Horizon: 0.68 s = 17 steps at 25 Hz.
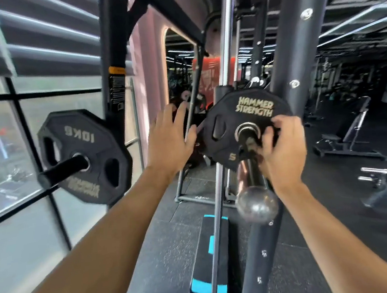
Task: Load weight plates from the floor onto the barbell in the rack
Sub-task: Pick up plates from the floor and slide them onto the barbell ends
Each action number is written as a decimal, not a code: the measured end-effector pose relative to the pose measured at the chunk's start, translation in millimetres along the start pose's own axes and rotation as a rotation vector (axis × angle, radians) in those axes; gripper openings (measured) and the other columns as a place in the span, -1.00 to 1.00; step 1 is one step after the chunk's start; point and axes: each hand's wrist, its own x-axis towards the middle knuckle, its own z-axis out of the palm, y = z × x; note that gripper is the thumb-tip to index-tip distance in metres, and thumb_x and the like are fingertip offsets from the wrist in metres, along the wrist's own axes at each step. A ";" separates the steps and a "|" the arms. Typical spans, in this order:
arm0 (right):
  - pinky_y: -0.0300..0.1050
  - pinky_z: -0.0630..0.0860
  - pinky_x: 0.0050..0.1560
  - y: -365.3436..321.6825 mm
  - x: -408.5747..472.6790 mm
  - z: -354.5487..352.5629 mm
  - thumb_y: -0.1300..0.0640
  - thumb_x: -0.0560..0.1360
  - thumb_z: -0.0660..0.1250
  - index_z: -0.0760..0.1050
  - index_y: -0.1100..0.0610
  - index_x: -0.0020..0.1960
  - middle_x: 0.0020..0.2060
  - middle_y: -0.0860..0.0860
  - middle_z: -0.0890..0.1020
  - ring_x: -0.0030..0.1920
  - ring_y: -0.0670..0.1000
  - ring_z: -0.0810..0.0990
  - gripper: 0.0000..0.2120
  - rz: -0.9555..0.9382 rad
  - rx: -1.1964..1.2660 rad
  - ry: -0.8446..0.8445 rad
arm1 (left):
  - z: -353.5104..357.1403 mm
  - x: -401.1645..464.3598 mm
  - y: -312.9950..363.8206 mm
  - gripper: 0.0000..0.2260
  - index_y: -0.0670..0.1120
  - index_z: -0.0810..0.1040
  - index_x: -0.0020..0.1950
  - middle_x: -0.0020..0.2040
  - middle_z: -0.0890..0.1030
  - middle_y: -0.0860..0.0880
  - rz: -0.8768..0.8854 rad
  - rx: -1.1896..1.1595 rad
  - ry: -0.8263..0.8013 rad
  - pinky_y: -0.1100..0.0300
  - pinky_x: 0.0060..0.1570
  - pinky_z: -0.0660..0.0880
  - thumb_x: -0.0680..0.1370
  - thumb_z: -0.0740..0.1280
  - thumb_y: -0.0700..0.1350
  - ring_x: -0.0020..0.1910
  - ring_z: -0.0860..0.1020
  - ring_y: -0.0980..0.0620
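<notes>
1. Head view: right hand [281,146] has its grip clenched on the lower right edge of the 5 plate [238,127], already threaded on the barbell sleeve [249,162].
2. Left hand [168,137], just left of that grip, is spread and released, holding nothing.
3. Step in hand: seating the plate; it seems fully inboard, though blur hides the collar.
4. Next calls for a firm inward push, then another plate.

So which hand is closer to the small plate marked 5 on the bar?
Right. The right hand touches the 5 plate at its hub; the left hand, open, is apart beside its left edge.
</notes>
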 end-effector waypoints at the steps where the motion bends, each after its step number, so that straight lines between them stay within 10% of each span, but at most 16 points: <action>1: 0.05 0.48 0.08 0.1 -5.1 -2.5 0.21 0.59 0.21 0.48 0.23 0.12 0.02 0.13 0.52 0.06 0.15 0.52 -0.84 -0.003 0.058 -0.003 | -9.9 -5.3 -8.0 -0.50 -0.12 0.31 0.53 0.34 0.44 -0.19 0.013 0.027 0.006 -0.13 0.31 0.39 0.64 0.11 0.08 0.29 0.44 -0.19; 7: -0.19 0.31 0.32 -21.2 36.0 -18.0 0.09 0.62 0.25 0.47 0.19 0.25 0.22 0.09 0.52 0.30 0.08 0.43 -0.74 -0.187 0.095 -0.214 | -50.8 -15.4 -15.3 -0.46 -0.09 0.31 0.54 0.42 0.41 -0.17 0.058 0.126 0.011 -0.22 0.45 0.25 0.64 0.08 0.16 0.41 0.39 -0.18; 17: 0.06 0.44 0.24 -8.5 -23.9 -30.4 0.17 0.58 0.18 0.45 0.22 0.22 0.15 0.12 0.54 0.21 0.13 0.47 -0.75 0.012 -0.002 -0.199 | -51.8 -29.7 56.0 -0.41 -0.09 0.28 0.55 0.48 0.34 -0.19 0.123 0.136 -0.091 -0.22 0.51 0.06 0.62 0.04 0.22 0.49 0.27 -0.19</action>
